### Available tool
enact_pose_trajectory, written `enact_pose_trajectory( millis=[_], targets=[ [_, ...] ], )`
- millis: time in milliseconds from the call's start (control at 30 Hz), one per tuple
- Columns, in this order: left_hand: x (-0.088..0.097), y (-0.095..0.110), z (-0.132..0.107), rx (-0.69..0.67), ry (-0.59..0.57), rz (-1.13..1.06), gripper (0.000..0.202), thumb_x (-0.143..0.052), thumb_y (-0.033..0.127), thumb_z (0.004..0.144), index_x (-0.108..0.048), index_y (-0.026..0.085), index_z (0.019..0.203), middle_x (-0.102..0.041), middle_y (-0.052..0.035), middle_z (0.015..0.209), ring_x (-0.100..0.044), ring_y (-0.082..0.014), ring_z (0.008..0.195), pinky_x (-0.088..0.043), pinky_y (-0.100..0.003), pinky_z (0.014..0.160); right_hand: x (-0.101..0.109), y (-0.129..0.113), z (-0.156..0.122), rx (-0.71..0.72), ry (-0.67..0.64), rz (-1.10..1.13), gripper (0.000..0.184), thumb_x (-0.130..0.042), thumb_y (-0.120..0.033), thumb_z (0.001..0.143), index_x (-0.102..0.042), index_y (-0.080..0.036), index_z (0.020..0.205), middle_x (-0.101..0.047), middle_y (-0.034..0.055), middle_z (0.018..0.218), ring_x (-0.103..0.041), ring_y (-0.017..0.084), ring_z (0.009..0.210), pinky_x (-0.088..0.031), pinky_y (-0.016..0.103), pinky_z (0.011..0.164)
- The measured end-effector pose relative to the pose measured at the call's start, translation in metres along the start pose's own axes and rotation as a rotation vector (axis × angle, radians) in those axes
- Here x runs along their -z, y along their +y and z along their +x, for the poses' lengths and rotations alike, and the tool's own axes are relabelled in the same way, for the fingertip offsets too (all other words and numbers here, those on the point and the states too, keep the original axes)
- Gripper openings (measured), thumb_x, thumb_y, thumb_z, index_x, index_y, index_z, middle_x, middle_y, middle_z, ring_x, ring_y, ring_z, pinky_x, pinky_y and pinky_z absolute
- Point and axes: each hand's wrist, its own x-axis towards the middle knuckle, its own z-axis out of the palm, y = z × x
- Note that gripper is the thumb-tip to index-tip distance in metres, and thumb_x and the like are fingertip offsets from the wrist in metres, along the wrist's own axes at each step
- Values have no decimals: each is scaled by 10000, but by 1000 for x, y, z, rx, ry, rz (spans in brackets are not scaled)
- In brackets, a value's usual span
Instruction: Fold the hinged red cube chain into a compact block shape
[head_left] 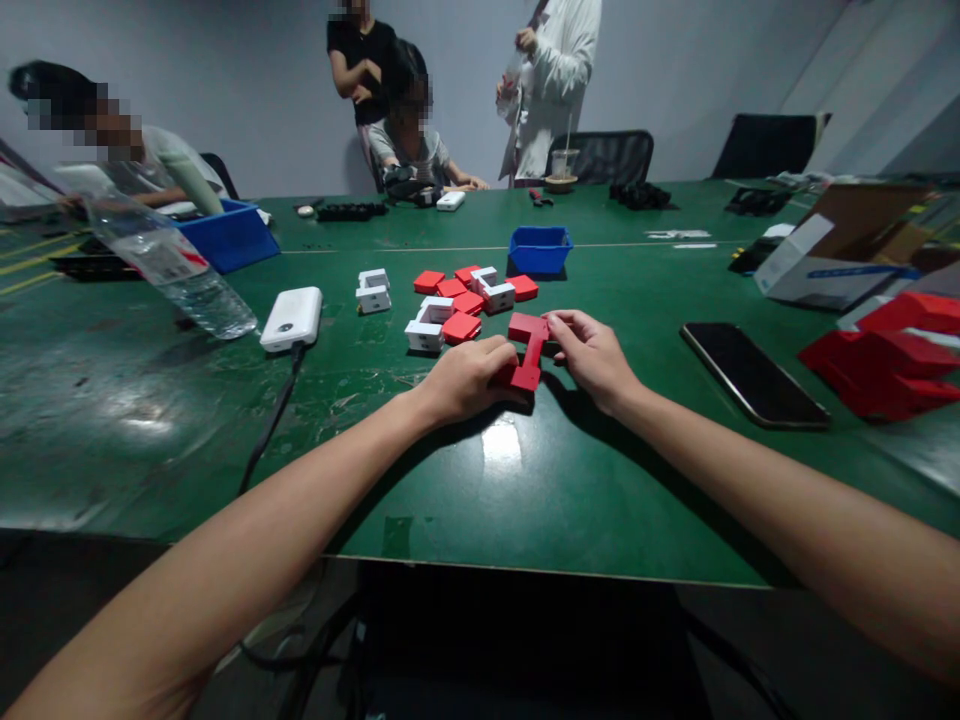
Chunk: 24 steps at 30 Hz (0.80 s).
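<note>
Between my hands is a red bracket-shaped plastic piece (533,352), held just above the green table (592,500). My left hand (471,380) is closed on its near left end. The fingertips of my right hand (592,355) pinch its far right corner. Just beyond lie several red square blocks (461,328), some touching one another. Among them stand white U-shaped plastic pieces, one at the near side (427,325) and one behind (493,290). Another white U-shaped piece (373,291) sits apart to the left.
A white power bank (292,320) with a black cable and a tilted water bottle (172,265) are on the left. A blue bin (540,250) stands behind the blocks. To the right are a phone (752,375), red pieces (885,360) and a cardboard box (832,245). Several people are across the table.
</note>
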Motion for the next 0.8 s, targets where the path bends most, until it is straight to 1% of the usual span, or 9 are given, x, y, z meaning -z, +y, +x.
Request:
enact_pose_trajectory(
  millis=[100, 167, 233, 333, 433, 533, 600, 667, 800],
  targets=[
    [0, -1, 0, -3, 51, 89, 157, -701, 213, 831, -562, 173, 892, -637, -46, 925, -595, -163, 758, -447, -257, 634, -1, -3, -1, -34, -102, 71, 480, -631, -649, 802, -658, -199, 966, -706, 47, 902, -630, 160, 772, -441, 247, 553],
    [0, -3, 0, -13, 77, 122, 138, -669, 130, 818, -576, 172, 910, -644, -56, 962, -607, -170, 800, -464, -259, 663, -2, -5, -3, -44, -166, 109, 511, -691, -644, 759, -642, -193, 994, -702, 42, 885, -632, 161, 771, -439, 244, 555],
    [0, -4, -1, -18, 90, 130, 160, -662, 102, 805, -593, 174, 931, -648, -60, 989, -616, -174, 825, -474, -261, 678, -3, -6, -5, -52, -183, 126, 543, -772, -602, 700, -618, -186, 1014, -697, 32, 848, -625, 156, 738, -432, 242, 548],
    [2, -6, -2, 28, 91, 110, 221, -718, 197, 796, -611, 180, 988, -643, -77, 1046, -633, -192, 859, -490, -281, 695, -4, -8, -8, -59, -153, 122, 573, -814, -578, 660, -589, -183, 1008, -691, 25, 815, -617, 152, 693, -426, 248, 527],
    [5, -5, -1, 91, 58, 70, 389, -777, 388, 766, -608, 178, 1046, -640, -99, 1077, -646, -224, 879, -501, -315, 709, -5, -9, -9, -27, -122, 79, 550, -822, -562, 658, -581, -190, 983, -689, 24, 827, -621, 153, 704, -450, 257, 547],
    [8, -2, 0, 138, 6, 22, 605, -757, 639, 712, -605, 161, 1051, -661, -108, 1027, -648, -246, 857, -494, -340, 711, -6, -9, -11, 66, -114, 32, 485, -797, -529, 706, -575, -197, 981, -696, 37, 880, -641, 168, 769, -500, 281, 620],
    [9, -1, 0, 168, -12, -7, 675, -713, 715, 707, -606, 149, 1060, -677, -111, 998, -650, -257, 858, -488, -352, 727, -6, -9, -12, 153, -106, -23, 454, -775, -500, 739, -569, -199, 1008, -702, 54, 933, -655, 186, 822, -518, 299, 659],
    [9, -1, 1, 189, -25, -22, 633, -698, 692, 743, -610, 151, 1060, -688, -106, 979, -651, -256, 854, -483, -352, 734, -6, -10, -15, 261, -101, -113, 428, -758, -456, 763, -562, -201, 1047, -701, 70, 999, -660, 202, 869, -520, 308, 668],
    [8, -1, 1, 211, -16, -43, 442, -682, 542, 832, -617, 167, 1059, -701, -108, 1008, -658, -256, 891, -490, -348, 748, -6, -11, -20, 479, -113, -289, 364, -705, -302, 787, -559, -211, 1107, -686, 77, 1082, -649, 208, 903, -520, 327, 709]
  ],
)
